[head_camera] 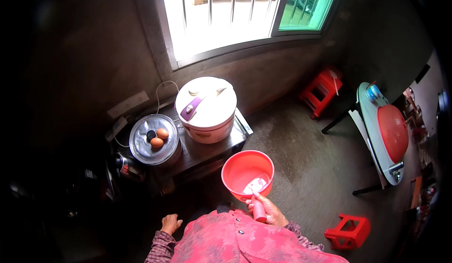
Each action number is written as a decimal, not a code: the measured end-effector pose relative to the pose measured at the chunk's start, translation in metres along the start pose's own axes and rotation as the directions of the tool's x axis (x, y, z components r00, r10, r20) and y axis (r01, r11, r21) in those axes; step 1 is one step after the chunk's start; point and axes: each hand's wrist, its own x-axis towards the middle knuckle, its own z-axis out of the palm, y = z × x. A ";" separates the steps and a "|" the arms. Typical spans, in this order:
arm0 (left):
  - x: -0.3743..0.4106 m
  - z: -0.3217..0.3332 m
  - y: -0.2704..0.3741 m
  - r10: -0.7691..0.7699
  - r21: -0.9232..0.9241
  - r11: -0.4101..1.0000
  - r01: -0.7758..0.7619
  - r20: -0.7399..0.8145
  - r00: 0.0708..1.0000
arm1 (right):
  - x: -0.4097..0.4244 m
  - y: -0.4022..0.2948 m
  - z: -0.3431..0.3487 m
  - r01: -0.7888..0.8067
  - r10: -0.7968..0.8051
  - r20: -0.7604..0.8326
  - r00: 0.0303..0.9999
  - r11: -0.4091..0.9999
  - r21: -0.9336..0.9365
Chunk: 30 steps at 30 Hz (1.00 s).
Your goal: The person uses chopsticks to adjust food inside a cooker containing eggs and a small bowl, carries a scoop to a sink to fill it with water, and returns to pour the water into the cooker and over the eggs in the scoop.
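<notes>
My right hand grips the handle of a pink plastic dipper, held out in front of my body with its mouth facing up. A bright white patch shows low inside the dipper; whether it is glare or contents I cannot tell. Low at my left side is my left hand, its fingers curled and partly hidden, with no object visible in it. Beyond the dipper, a white rice cooker with a purple lid handle stands closed on a low metal-topped stand.
Two brown eggs lie beside the black knob of a metal pot lid. A power strip is on the wall below the barred window. Red plastic stools and a table with a red dome cover stand rightward.
</notes>
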 end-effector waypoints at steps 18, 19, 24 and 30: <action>-0.213 0.231 -0.034 -0.647 -0.761 0.375 0.529 0.194 0.738 | 0.013 0.014 -0.032 -0.359 0.354 -0.074 0.932 0.886 -0.294; -0.210 0.229 -0.027 -0.653 -0.795 0.312 0.521 0.219 0.725 | 0.012 0.019 -0.027 -0.362 0.358 -0.075 0.931 0.876 -0.317; -0.220 0.195 0.003 -0.642 -0.867 0.282 0.411 0.148 0.752 | 0.008 0.053 -0.007 -0.378 0.384 -0.071 0.921 0.833 -0.404; -0.288 0.228 -0.019 -0.703 -0.795 0.386 0.469 0.076 0.708 | 0.001 0.116 0.011 -0.388 0.400 -0.083 0.913 0.783 -0.486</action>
